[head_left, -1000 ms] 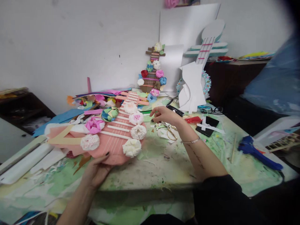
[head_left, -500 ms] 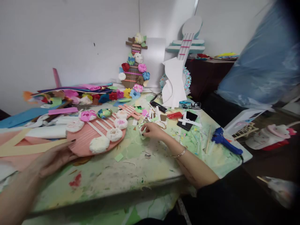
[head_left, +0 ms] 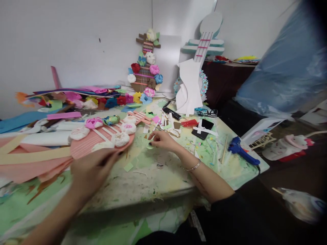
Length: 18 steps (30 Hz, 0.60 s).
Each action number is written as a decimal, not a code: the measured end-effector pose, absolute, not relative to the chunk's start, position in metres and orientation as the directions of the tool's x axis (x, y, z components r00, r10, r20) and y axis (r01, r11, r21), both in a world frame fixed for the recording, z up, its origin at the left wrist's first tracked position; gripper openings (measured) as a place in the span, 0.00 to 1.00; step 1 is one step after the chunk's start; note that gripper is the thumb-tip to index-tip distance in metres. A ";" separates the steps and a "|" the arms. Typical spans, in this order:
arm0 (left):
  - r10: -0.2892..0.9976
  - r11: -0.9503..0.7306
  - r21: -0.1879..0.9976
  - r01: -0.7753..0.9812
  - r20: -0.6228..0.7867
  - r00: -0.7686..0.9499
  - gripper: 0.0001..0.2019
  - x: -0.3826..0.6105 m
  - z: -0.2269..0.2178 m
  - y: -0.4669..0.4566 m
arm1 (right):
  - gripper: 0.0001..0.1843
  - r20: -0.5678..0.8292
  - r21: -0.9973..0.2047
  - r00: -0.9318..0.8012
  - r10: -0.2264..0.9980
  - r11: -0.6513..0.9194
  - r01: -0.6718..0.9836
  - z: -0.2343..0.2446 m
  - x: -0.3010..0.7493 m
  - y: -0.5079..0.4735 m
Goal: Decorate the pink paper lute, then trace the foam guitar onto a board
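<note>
A pink paper guitar (head_left: 84, 146) lies at the left of the table, with white and pink paper flowers and white strips on its face. My left hand (head_left: 94, 168), blurred, reaches across its near edge with fingers stretched out; it partly covers a white paper flower (head_left: 103, 145). Whether it touches the guitar I cannot tell. My right hand (head_left: 163, 141) is right of the guitar, low over the table, with fingers curled together. What they hold, if anything, is hidden; a small light green piece (head_left: 150, 147) shows under the thumb.
Scissors (head_left: 175, 132), paper scraps (head_left: 166, 120) and a black phone (head_left: 203, 129) lie beyond my right hand. A blue glue gun (head_left: 242, 151) rests at the right edge. Two decorated guitars, one brown (head_left: 145, 73) and one pale (head_left: 204, 44), lean at the back. Coloured paper (head_left: 22, 122) covers the left.
My left hand has left the guitar's left edge and moved right across its near side. The white thing at my right fingertips no longer shows. The view has shifted slightly.
</note>
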<state>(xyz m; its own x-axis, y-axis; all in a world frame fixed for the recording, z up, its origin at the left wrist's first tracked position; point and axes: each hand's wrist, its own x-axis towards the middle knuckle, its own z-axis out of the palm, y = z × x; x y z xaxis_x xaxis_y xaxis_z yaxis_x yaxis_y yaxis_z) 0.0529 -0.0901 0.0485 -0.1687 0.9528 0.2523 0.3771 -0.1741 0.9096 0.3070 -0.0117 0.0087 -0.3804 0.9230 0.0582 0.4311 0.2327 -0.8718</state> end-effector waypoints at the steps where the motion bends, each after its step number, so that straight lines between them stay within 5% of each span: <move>1: 0.948 -0.270 0.843 0.465 0.317 -0.024 0.06 0.074 0.046 -0.083 | 0.08 0.069 -0.890 -0.382 0.922 0.230 0.394 0.010 0.306 -0.015; 4: 0.954 -0.299 0.858 0.417 0.253 0.163 0.13 0.119 0.037 -0.058 | 0.10 0.103 -0.927 -0.362 0.926 0.222 0.303 0.012 0.307 -0.026; 8: 0.937 -0.056 0.979 0.195 -0.016 0.350 0.13 0.134 0.022 -0.036 | 0.14 0.131 -0.941 -0.296 0.946 0.212 0.265 0.007 0.310 -0.039; 13: 0.899 0.011 0.991 0.136 -0.069 0.432 0.13 0.135 -0.002 -0.035 | 0.15 0.121 -0.932 -0.229 0.966 0.190 0.310 0.008 0.321 -0.058; 15: 0.902 0.011 0.988 0.152 -0.076 0.425 0.11 0.135 -0.010 -0.036 | 0.14 0.165 -0.900 -0.121 0.979 0.199 0.387 0.016 0.339 -0.072; 18: 0.913 -0.030 0.980 0.197 -0.053 0.405 0.08 0.134 -0.017 -0.036 | 0.13 0.427 -0.631 0.245 0.871 0.093 0.770 0.024 0.394 -0.100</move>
<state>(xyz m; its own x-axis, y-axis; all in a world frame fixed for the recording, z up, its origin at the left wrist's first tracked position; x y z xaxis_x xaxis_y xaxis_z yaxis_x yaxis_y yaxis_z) 0.1342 -0.0356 -0.0174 0.4045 0.9130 -0.0534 0.1970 -0.0299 0.9799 0.3942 -0.0996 0.0238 0.2449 0.8705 0.4269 0.7704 0.0926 -0.6308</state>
